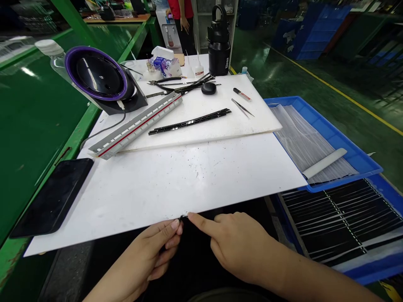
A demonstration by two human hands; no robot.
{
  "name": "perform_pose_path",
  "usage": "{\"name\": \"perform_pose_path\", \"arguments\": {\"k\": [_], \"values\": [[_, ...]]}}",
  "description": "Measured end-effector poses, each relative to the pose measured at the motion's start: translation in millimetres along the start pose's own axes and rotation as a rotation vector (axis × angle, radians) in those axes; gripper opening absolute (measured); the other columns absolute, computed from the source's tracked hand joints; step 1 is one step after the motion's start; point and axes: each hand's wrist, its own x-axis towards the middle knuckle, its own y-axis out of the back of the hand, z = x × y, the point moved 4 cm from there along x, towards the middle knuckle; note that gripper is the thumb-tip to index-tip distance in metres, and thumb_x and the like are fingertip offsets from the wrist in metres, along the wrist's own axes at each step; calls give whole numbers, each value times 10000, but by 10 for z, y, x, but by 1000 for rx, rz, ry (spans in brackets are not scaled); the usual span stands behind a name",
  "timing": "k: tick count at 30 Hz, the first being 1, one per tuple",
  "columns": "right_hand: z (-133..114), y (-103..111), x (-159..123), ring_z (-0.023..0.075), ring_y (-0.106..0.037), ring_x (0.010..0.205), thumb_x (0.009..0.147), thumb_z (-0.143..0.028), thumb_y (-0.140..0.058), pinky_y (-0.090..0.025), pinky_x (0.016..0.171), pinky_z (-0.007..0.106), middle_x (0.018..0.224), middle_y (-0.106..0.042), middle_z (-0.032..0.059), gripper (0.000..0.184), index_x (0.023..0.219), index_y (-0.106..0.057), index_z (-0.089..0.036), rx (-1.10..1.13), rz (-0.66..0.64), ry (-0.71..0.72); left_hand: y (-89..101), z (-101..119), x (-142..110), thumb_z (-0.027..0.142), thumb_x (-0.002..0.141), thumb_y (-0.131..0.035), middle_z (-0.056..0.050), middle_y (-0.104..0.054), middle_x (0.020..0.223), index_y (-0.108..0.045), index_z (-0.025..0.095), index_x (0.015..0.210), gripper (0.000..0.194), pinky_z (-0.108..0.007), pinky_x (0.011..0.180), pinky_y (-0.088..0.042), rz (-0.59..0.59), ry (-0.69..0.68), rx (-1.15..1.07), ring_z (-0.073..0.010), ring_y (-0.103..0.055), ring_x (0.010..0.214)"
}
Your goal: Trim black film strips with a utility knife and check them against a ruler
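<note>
At the front edge of the white board, my left hand is closed in a pinch of thumb and forefinger. A small dark piece pokes out from those fingertips; its kind is too small to make out. My right hand comes in from the right with its index finger stretched out. That fingertip is at the dark piece's other end, by the board's edge. The other right fingers are curled, with nothing seen in them. Tiny dark specks lie scattered on the board ahead of both hands.
A white foam slab carries glossy black strips, tweezers, pliers and a grey scale ruler. A purple-rimmed fan and black tablet stand left. A black bottle is behind, blue trays right.
</note>
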Motion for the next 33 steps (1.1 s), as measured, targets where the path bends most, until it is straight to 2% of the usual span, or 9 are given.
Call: {"name": "perform_pose_path", "arguments": {"k": [3,9,14,18,25,27,29,33], "values": [[-2,-5,0,209,-629,560,914,-190,-402,-263,477,295,773,-714,21,625,1512,-365,-367,-80,4,-21,2,12,-8,617,703,-757,59,-393,637,-604,169,797,482,-156,393,-104,-3,1,-2,-36,-178,473],[24,3,-8,216,-699,734,910,-156,-384,-414,613,312,912,-761,30,622,1510,-399,-320,111,-14,-8,-10,38,-12,639,677,-771,61,-391,631,-583,163,774,521,-156,397,-101,8,-6,16,-34,-180,472],[31,2,-8,219,-704,752,915,-162,-385,-428,641,317,940,-766,32,624,1520,-387,-315,134,-9,2,-14,41,-2,654,675,-765,61,-389,630,-587,166,784,531,-160,397,-102,3,3,21,-37,-180,474],[25,8,1,208,-691,706,920,-168,-385,-388,587,307,899,-761,25,617,1518,-382,-318,103,-16,9,2,24,2,651,661,-778,59,-396,631,-589,164,790,538,-159,395,-101,12,13,20,-41,-192,480],[-38,-35,-11,209,-621,522,889,-178,-423,-212,450,299,761,-703,26,662,1525,-339,-341,-97,-14,-19,7,17,13,619,699,-767,56,-392,632,-592,161,790,499,-149,394,-113,1,-4,9,-43,-200,488],[-48,-49,-19,211,-633,536,897,-181,-420,-239,453,297,771,-705,31,659,1530,-332,-341,-87,-11,-34,6,11,17,610,701,-768,56,-394,631,-596,162,780,487,-150,391,-109,-2,-11,-2,-38,-188,479],[-56,-56,-28,221,-666,601,908,-168,-395,-314,483,301,808,-721,41,644,1533,-341,-317,-24,-16,-36,0,5,20,599,709,-761,59,-388,631,-607,166,781,465,-151,389,-103,-5,-24,-19,-34,-173,470],[-61,-50,-46,242,-711,744,904,-147,-379,-450,614,326,912,-747,66,651,1542,-347,-275,100,-27,-59,-19,-18,18,567,751,-737,53,-386,651,-623,170,797,415,-144,385,-104,6,-50,-60,-35,-177,474]]}}
